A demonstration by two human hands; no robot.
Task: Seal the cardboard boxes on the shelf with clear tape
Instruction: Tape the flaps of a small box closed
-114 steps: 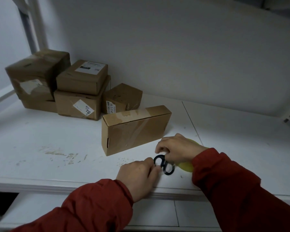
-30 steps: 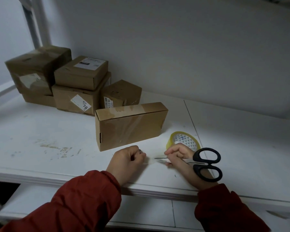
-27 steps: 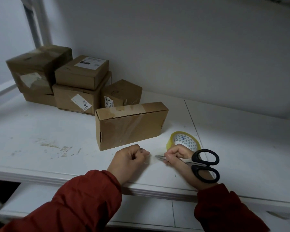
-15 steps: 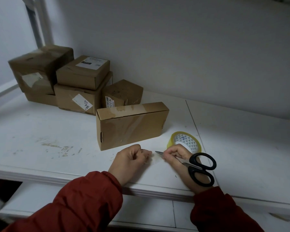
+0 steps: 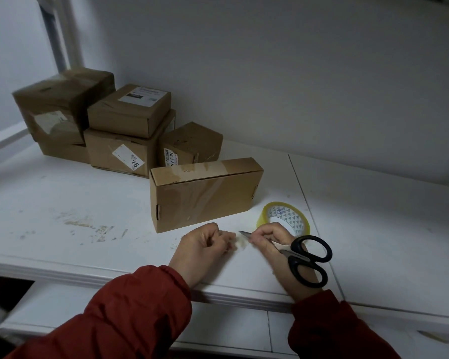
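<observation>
The left hand (image 5: pixel 202 246) lies on the shelf (image 5: pixel 62 198) with its fingers curled in. The fingertips seem to pinch one end of a short clear strip (image 5: pixel 241 242). The strip is pale and blurred, so I cannot tell its exact shape.

Just to the right of this hand is the right hand (image 5: pixel 275 244). Its fingers are closed around the blades of the scissors (image 5: pixel 309 257), near the pivot. The blades are together, and their tip sticks out of the fingers toward the left hand and ends just above the strip. The two black handles lie over the back of the right hand, toward the wrist.

The roll (image 5: pixel 287 218) lies flat on the shelf just behind the right hand. I cannot tell if it touches the knuckles. The box (image 5: pixel 205 198) stands on its long side just behind the left hand, apart from it, and clear tape shines on its top and front. Well beyond the left hand, and to its left, more boxes (image 5: pixel 119 151) are stacked near the wall. Both arms wear red sleeves (image 5: pixel 130 312).
</observation>
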